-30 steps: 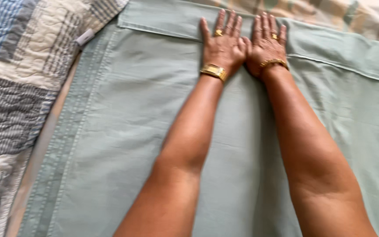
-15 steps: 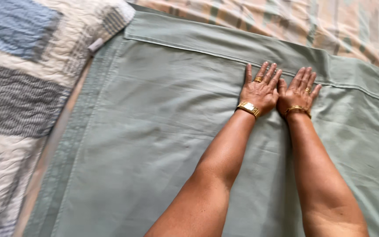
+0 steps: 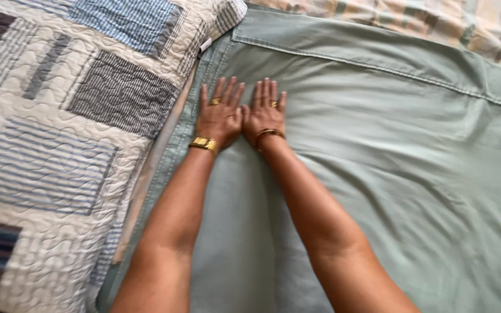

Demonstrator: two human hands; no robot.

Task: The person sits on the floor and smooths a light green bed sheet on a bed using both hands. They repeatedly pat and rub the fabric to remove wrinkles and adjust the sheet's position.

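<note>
Fingers lie flat and spread, gripping nothing: my left hand (image 3: 220,117) and right hand (image 3: 265,115) press the green sheet (image 3: 378,174) on the bed beside the quilt (image 3: 59,145). I think it's soft, light, floppy; best pinched at its hem.

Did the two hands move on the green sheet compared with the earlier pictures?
Yes. Both hands, left and right, now lie flat near the green sheet's left hemmed edge beside the patchwork quilt; earlier they pressed farther right.

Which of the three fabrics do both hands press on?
The plain sage-green sheet. Left hand and right hand lie flat on it; the patchwork quilt and striped fabric are untouched.
</note>
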